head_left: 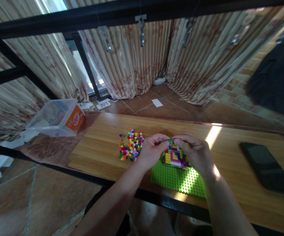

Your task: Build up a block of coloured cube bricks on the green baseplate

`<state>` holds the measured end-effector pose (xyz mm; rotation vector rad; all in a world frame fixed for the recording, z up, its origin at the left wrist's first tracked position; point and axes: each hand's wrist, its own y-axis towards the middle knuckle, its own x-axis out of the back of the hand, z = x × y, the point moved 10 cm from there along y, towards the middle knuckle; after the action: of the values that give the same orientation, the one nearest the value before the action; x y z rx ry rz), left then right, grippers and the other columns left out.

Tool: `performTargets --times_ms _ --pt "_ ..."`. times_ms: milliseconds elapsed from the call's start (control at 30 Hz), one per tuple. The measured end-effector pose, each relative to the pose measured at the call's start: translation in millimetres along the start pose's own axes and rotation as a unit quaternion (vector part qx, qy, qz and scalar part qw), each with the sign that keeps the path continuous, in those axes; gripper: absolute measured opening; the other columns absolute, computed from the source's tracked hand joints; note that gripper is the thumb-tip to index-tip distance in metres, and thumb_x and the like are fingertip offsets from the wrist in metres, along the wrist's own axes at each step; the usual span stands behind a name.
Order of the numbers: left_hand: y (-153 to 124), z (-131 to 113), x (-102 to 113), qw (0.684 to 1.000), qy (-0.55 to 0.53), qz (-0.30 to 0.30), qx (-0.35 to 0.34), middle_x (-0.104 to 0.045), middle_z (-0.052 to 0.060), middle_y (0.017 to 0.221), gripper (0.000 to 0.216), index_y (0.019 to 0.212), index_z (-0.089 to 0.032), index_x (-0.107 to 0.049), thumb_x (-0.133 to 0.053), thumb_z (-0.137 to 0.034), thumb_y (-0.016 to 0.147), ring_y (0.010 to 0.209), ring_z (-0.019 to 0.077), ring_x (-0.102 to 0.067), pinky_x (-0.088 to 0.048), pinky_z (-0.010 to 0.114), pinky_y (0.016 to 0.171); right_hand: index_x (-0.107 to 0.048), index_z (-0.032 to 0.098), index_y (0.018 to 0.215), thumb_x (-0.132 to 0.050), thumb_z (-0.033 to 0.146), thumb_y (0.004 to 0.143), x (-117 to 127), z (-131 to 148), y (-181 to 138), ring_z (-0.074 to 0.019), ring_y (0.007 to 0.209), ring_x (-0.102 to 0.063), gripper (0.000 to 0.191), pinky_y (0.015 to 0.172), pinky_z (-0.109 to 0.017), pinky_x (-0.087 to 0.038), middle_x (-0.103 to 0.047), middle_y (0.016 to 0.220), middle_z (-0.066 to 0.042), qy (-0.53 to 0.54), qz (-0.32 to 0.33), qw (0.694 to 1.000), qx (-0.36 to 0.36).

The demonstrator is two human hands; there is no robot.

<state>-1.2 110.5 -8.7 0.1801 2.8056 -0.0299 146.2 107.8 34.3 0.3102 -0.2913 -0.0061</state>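
Note:
A block of stacked multicoloured building bricks [175, 156] sits on a bright green studded baseplate [176, 178]. At its far edge, my left hand [153, 149] pinches around a small green brick [169, 141]. Just to the right, the thumb and forefinger of my right hand [197, 152] close on a small pink brick [173, 139]. The fingertips of both hands nearly meet, and they hide part of the stack's far side. Left of my left hand lies a loose pile of small coloured bricks [132, 147].
The wooden tabletop [102, 141] carries a dark phone [267, 167] at the right. Beyond its left end stands a clear plastic bin [54, 116] with an orange label. A black metal bar [122, 14] crosses overhead, with clips hanging. Curtains [132, 62] line the back.

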Motion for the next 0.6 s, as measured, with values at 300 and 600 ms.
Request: performTargets --times_ms 300,600 --pt "2 3 27 0.991 0.012 -0.130 0.030 -0.067 -0.001 0.072 0.003 0.078 -0.015 -0.067 -0.069 -0.015 0.076 0.065 0.0091 -0.060 -0.048 0.021 0.065 -0.078 0.024 0.086 -0.060 0.041 0.091 6 -5 2 -0.0224 0.088 -0.070 0.025 0.084 -0.039 -0.054 -0.075 0.093 -0.006 -0.194 0.003 0.979 0.058" --pt "3 12 29 0.986 0.080 -0.140 0.039 -0.068 0.000 0.073 0.006 0.079 -0.015 -0.063 -0.062 -0.010 0.082 0.059 0.0085 -0.061 -0.050 0.021 0.062 -0.077 0.024 0.089 -0.055 0.039 0.093 -7 -13 3 -0.0252 0.093 -0.068 0.027 0.088 -0.044 -0.051 -0.074 0.098 -0.007 -0.263 0.038 0.962 0.062"
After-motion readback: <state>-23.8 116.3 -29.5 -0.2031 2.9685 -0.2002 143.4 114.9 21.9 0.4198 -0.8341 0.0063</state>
